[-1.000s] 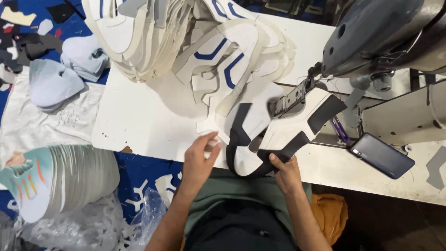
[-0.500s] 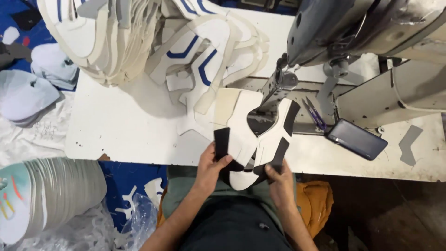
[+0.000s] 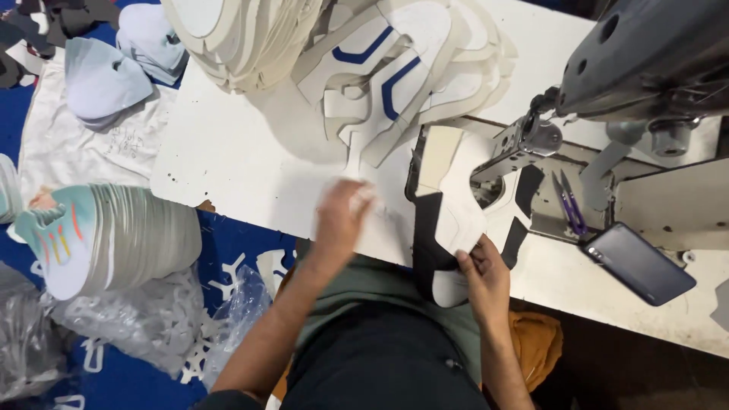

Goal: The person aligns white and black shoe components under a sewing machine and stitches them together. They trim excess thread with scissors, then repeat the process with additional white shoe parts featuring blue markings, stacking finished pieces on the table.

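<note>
- Pinching the near edge of a white-and-black shoe piece point(image 3: 444, 205), the right hand point(image 3: 484, 275) has its thumb and fingers pressed together on the material at the near edge of the white table point(image 3: 228, 159).
- That shoe piece lies flat near the middle of the table, its far end tucked under the grey sewing machine point(image 3: 645, 61) (a black strip runs down its left side and hangs off the near edge).
- Over the table just left of the piece is the left hand point(image 3: 342, 216); it is blurred, so whether its fingers are spread or closed I cannot tell, nor whether it touches anything.
- Far across the table sits a loose heap of white shoe pieces with blue stripes point(image 3: 380, 68), well apart from both hands.
- Right of the held piece, purple thread snips point(image 3: 569, 201) lie on the machine's bed, with a dark phone point(image 3: 638, 262) just beside them, nearer and further right.
- Off the table to the left, a fanned stack of white pieces point(image 3: 114, 239) with pale green ends rests low, near clear plastic bags point(image 3: 152, 326) on a blue floor covering.
</note>
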